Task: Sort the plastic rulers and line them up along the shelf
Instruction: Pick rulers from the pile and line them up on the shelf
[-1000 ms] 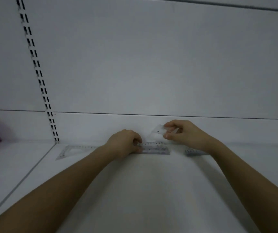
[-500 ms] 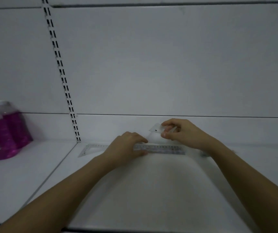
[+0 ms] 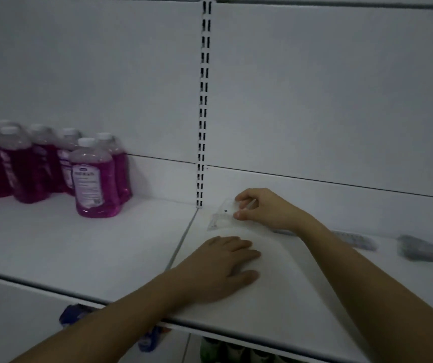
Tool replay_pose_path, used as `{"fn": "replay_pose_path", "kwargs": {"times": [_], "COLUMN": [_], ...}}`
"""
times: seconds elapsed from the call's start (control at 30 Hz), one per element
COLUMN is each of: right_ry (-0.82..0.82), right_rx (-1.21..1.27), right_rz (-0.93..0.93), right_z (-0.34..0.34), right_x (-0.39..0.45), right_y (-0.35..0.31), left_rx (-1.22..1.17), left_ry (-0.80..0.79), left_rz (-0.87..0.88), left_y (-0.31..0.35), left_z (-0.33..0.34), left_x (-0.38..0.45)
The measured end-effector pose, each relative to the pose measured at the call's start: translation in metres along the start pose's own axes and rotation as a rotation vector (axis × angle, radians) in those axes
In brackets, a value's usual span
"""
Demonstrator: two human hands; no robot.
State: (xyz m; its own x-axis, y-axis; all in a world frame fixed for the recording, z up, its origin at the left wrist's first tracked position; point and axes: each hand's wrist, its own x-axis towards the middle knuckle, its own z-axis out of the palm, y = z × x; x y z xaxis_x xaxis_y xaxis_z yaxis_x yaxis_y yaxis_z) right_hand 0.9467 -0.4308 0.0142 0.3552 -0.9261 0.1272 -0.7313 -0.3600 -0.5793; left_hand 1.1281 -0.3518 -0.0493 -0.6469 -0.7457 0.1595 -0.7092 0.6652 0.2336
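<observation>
A small clear plastic ruler piece (image 3: 223, 214), faint against the white shelf (image 3: 79, 247), is being pinched between the thumb and curled fingers of the right hand (image 3: 265, 209) just right of the frame's centre. The piece is being held near the back panel, right beside the foot of the slotted upright strip (image 3: 203, 106); its lower edge is being kept at or close to the shelf surface, though contact cannot be told. A small dark hole is being shown near its upper part.

The left hand (image 3: 223, 268) is being laid palm down on the shelf in the lower centre of the frame, with its fingers relaxed and nearly straight and nothing being gripped. It is being kept apart from the clear piece, nearer the shelf's front edge.

Toward the right edge of the frame, two more rulers are being left flat on the shelf: a straight ruler (image 3: 354, 239) partly covered by the right forearm, and beyond it a blurred grey ruler (image 3: 425, 251) whose shape cannot be told.

At the left of the frame, a group of bottles of pink liquid (image 3: 95, 179) with white caps is being kept upright against the back panel, well apart from both hands.
</observation>
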Motion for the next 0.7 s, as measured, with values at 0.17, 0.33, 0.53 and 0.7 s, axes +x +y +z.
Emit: {"fn": "replay_pose_path", "kwargs": {"times": [0.17,0.33,0.53,0.7], "right_ry": [-0.162,-0.271,-0.149,0.007], "right_rx": [-0.312,-0.442,-0.356,-0.302], "right_rz": [0.021,0.045,0.117,0.179], "right_z": [0.019,0.029,0.025,0.023], "right_x": [0.03,0.037,0.019,-0.014], "right_y": [-0.015,-0.024,-0.035,-0.037], "left_rx": [-0.075,-0.118,-0.155,-0.141], "left_ry": [0.012,0.044,0.058,0.068], "left_rz": [-0.017,-0.002,0.007,0.021], "left_y": [-0.006,-0.01,-0.011,-0.007], "left_z": [-0.001,0.001,-0.001,-0.001], "left_x": [0.004,0.004,0.001,-0.001]}}
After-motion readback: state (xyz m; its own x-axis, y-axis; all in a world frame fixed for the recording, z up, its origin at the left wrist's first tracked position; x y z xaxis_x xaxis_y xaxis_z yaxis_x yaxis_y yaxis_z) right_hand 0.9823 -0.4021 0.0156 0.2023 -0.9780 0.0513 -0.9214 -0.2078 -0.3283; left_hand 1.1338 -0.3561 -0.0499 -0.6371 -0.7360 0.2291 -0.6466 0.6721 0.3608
